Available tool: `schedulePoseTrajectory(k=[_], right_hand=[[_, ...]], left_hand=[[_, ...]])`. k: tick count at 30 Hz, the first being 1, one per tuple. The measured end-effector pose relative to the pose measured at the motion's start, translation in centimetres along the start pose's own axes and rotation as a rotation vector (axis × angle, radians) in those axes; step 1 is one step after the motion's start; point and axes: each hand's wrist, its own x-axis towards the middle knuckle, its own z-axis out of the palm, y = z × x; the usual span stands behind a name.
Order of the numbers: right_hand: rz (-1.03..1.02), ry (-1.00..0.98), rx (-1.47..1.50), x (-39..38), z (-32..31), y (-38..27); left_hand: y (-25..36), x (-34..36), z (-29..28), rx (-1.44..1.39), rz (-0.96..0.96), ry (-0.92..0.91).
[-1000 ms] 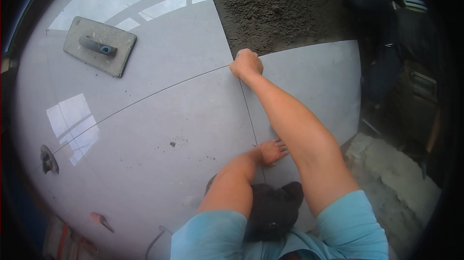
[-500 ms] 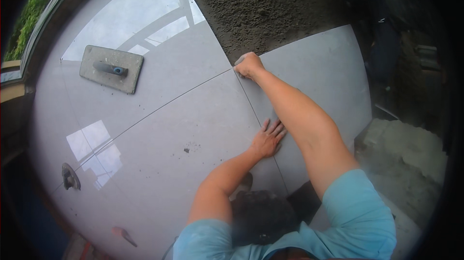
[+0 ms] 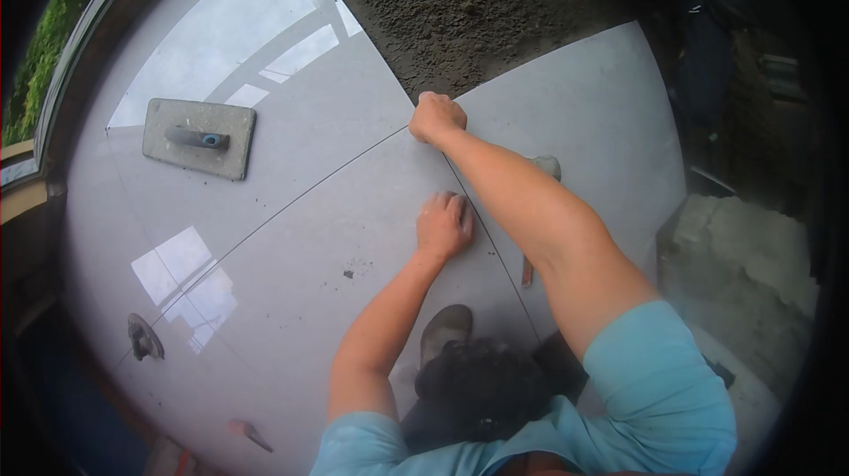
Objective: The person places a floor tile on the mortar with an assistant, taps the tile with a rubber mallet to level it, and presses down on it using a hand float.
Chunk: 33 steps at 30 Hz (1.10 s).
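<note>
My right hand (image 3: 438, 119) is closed at the corner where the joints between the large grey tiles meet, beside the bare mortar. What its fingers hold, if anything, is hidden. Lower down, my left hand (image 3: 445, 225) rests with curled fingers on the near tile (image 3: 301, 255), just left of the joint. A dark bit shows at its fingertips, too small to name. Under my right forearm lies a tool with a grey head (image 3: 549, 166) and a reddish handle (image 3: 527, 272), partly covered, on the right tile (image 3: 610, 113).
A float with a handle (image 3: 199, 138) lies on the far-left tile. A suction cup (image 3: 144, 337) and a small red-handled tool (image 3: 250, 433) are at lower left. Rough grey mortar (image 3: 478, 16) spreads beyond the tiles. Dark clothing of another person (image 3: 707, 60) shows at far right.
My left hand has gone from lying flat across the joint to curled fingers, further up and left. My right hand stays closed at the corner. The tool under my right arm has come into sight.
</note>
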Motion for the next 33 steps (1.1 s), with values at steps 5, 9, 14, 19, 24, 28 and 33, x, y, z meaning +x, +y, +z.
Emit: schedulePoseTrajectory(k=[5, 9, 14, 19, 24, 28, 33], right_hand=[[-0.233, 0.06, 0.18, 2.3, 0.8, 4.9], [-0.208, 0.163, 0.524, 0.2, 2.7, 12.3], [-0.249, 0.17, 0.491, -4.3, 1.6, 15.9], [-0.306, 0.577, 0.403, -8.0, 0.7, 21.8], [0.046, 0.542, 0.238, -15.1, 4.3, 32.1], [-0.041, 0.242, 0.069, -15.5, 5.7, 32.9], [-0.091, 0.04, 0.392, -9.5, -1.3, 28.9]], left_hand=[[-4.9, 10.0, -5.6, -0.155, -0.628, -0.072], [-5.4, 13.0, -8.1, -0.66, -1.02, -0.196], [-5.3, 14.0, -8.3, -0.688, -1.119, -0.186], [-4.8, 13.8, -6.8, -0.176, -0.857, -0.089], [-2.4, 7.8, -0.3, 0.314, 0.289, -0.026], [-1.4, 7.0, 1.0, 0.432, 0.245, -0.235], [-1.1, 7.0, -0.5, 0.448, 0.213, -0.309]])
